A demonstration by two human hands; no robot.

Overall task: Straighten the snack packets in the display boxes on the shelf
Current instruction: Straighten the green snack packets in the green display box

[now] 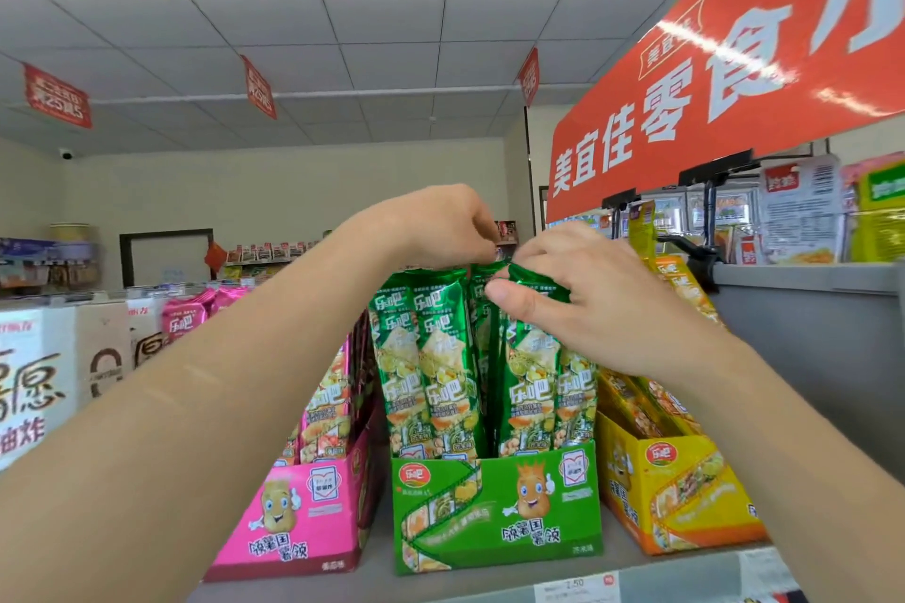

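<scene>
Straightening green snack packets (431, 357) standing in the green display box (494, 509) on the shelf (636, 570).
My right hand (587, 299) pinches one packet's top between thumb and curled fingers; my left hand (440, 220), wrist bent downward, curls its fingers onto neighbouring tops, apparently steadying the row while I align it.

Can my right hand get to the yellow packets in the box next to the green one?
Probably yes. The right hand pinches a green packet right beside the yellow packets, and nothing stands between them; it would have to let go first.
</scene>
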